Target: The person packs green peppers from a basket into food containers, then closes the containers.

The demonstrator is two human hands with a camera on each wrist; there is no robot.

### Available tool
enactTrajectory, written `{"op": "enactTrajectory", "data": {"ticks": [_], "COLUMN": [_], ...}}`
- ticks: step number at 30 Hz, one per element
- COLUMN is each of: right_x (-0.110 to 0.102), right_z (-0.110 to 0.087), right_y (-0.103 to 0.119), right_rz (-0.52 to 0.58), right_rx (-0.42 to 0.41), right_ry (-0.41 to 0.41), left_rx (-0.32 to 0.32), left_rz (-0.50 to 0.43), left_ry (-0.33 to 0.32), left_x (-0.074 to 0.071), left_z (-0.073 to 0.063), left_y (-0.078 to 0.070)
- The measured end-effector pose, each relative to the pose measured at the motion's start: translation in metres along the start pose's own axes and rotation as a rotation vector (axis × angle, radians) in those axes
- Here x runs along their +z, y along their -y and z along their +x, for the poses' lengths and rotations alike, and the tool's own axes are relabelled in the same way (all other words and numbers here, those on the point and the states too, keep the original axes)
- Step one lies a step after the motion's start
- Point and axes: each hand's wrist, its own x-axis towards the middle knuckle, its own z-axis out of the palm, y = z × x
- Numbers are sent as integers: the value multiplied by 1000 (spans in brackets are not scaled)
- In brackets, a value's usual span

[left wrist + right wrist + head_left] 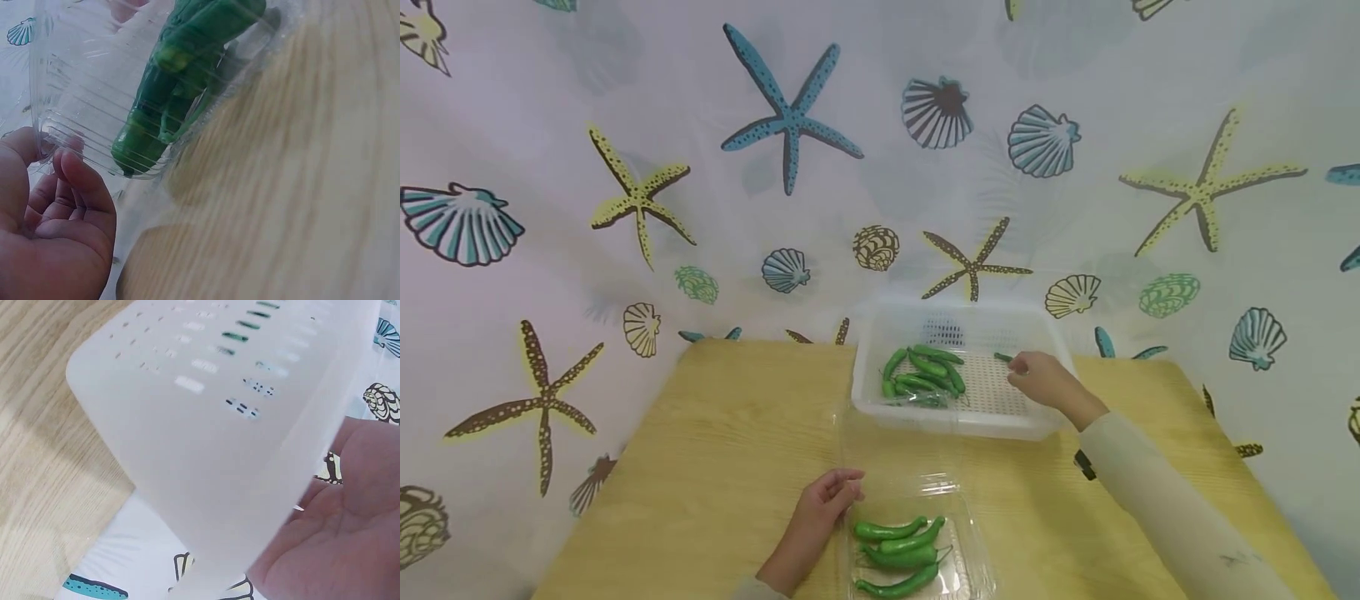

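Observation:
My left hand (820, 508) is at the back left corner of a clear plastic clamshell box (979, 554). In the left wrist view, the thumb and forefinger of this hand (62, 231) pinch the box's rim. Several green chili peppers (910, 557) lie side by side in the box. Over the right part of a white plastic basket (955, 423), my right hand (1048, 383) holds a green chili pepper (1002, 357), whose end sticks out past the fingers. The basket wall (187, 437) hides those fingertips in the right wrist view.
More green chili peppers (928, 367) are heaped in the basket's left half. The box's clear lid (895, 442) stands open towards the basket. Both containers rest on a wooden table (737, 433), with a shell-and-starfish patterned sheet (850, 167) hanging around it.

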Motion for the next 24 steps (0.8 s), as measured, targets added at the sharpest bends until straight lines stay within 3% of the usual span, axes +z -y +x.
{"op": "enactTrajectory", "data": {"ticks": [5, 15, 24], "right_x": [9, 22, 24], "right_z": [11, 38, 53], "right_y": [-14, -22, -18], "right_rz": [-39, -138, -178], "right_rx": [98, 241, 315], "right_ry": [101, 117, 157], "left_rx": [-35, -20, -27], "left_rz": [37, 52, 33], "left_ry": [-44, -39, -54], "left_x": [4, 5, 12], "left_z": [-10, -8, -13], "left_y": [4, 3, -26]}}
